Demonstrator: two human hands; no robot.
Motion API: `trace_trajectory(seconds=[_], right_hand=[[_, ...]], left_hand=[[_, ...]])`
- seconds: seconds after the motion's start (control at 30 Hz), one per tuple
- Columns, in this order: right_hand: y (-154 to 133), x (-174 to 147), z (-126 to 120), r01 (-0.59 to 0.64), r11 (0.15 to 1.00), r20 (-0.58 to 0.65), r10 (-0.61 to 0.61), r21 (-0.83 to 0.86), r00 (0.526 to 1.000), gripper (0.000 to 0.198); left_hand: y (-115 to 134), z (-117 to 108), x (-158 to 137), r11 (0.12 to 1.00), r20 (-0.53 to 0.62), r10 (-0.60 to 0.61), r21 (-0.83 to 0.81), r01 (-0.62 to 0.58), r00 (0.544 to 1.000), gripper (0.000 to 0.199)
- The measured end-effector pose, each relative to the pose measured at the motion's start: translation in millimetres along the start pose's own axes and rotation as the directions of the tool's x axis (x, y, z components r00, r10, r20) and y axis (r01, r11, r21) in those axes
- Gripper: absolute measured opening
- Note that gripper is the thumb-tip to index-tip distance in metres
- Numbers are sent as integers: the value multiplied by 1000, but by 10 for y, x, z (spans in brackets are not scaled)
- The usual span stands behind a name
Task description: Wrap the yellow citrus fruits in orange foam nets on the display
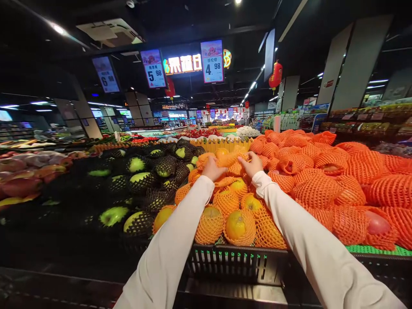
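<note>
Both arms, in white sleeves, reach over a heap of oranges in orange foam nets. My left hand [213, 170] is closed on the left end of an orange foam net [228, 160]. My right hand [252, 165] pinches the right end of that net, so it stretches between the two hands. Whether fruit is inside this net I cannot tell. Just beneath lie netted oranges, among them one orange [236, 225] at the front with its top bare and another orange [209, 224] to its left. Part of the heap is hidden behind my forearms.
Green apples [112, 216] in black nets fill the left side. Fruit in red-orange foam nets [318, 189] is piled on the right. A black slatted crate [238, 262] edges the front. Price screens [212, 62] hang overhead, and a yellow fence [219, 145] stands behind the oranges.
</note>
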State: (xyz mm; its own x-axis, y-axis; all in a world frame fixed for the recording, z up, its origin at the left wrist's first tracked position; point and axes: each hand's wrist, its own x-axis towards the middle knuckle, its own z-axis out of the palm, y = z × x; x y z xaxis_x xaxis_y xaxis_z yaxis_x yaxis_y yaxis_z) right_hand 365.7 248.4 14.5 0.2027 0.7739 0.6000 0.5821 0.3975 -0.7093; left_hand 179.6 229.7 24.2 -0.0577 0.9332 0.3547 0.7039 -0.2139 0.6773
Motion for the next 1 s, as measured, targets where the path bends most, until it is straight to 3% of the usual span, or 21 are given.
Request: trace_trajectory(seconds=[0.1,0.17,0.23,0.3,0.4,0.47,0.53,0.67,0.83,0.93,1.0], right_hand=[[5,58,-63,-82,996,-140,85,29,986,37],[-22,77,-96,-111,994,-176,111,11,978,37],[-50,77,-113,-125,992,-179,118,-27,977,34],[-53,59,-109,-138,987,-139,125,-84,982,30],[0,21,-68,-201,960,45,214,-196,976,26],[46,7,-37,-215,953,133,246,-213,960,26],[66,14,-19,-154,978,123,172,-142,977,22],[17,47,-25,57,998,-8,-56,21,998,26],[-31,20,-41,230,956,-47,-225,183,973,35],[-54,-11,-44,252,930,0,-261,266,965,26],[-93,-31,-42,216,913,68,-254,345,965,18]], left_hand=[[24,-71,2,999,-221,-45,-16,43,974,38],[18,-112,3,998,-292,-56,-8,56,955,28],[9,-120,8,998,-293,-48,21,57,955,22],[11,-91,13,997,-218,-40,57,53,975,20],[41,-25,3,1000,-130,29,4,-29,991,35],[74,-6,-26,987,-166,137,-64,-149,977,48],[111,-19,-66,964,-217,229,-87,-252,949,48],[168,-55,-131,937,-223,325,-57,-345,919,27],[128,10,-81,953,-85,301,68,-295,950,55],[42,65,4,968,-76,248,57,-244,966,30],[-6,93,50,965,-96,242,-75,-250,965,13]])
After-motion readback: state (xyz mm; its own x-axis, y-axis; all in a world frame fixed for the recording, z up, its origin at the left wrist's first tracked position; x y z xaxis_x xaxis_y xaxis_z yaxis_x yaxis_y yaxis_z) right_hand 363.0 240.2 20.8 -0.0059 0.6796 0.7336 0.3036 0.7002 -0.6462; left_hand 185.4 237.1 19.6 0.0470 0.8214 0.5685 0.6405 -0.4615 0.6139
